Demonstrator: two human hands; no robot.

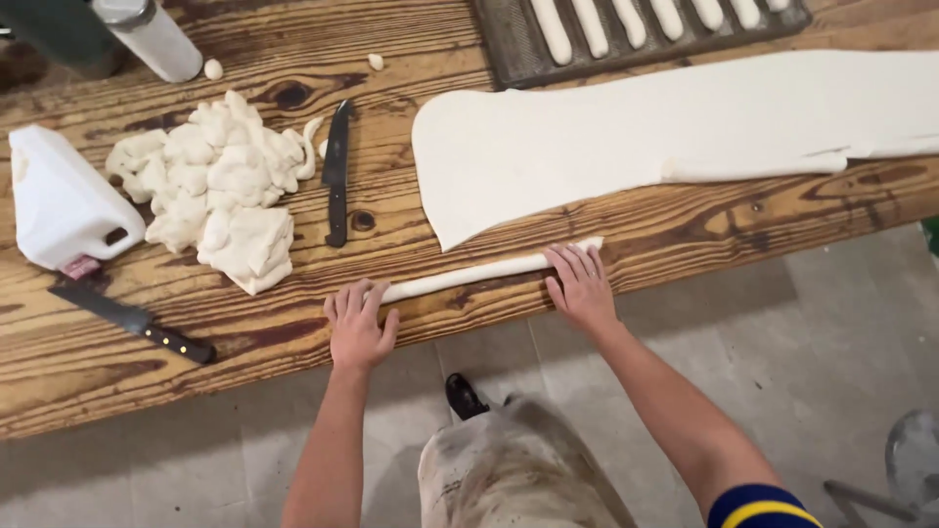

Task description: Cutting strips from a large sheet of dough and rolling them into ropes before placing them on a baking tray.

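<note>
The dough rope (479, 273) is laid along the near edge of the wooden surface (685, 230), just below a large rolled-out dough sheet (636, 137). Its left end is pressed under the left hand (359, 328) and its right part under the right hand (581, 286); the fingers (572, 262) of both are spread flat, gripping nothing. To the left, a pile of dough scraps (215, 186), two knives (337, 171) and a white jug (59, 200) are seen.
</note>
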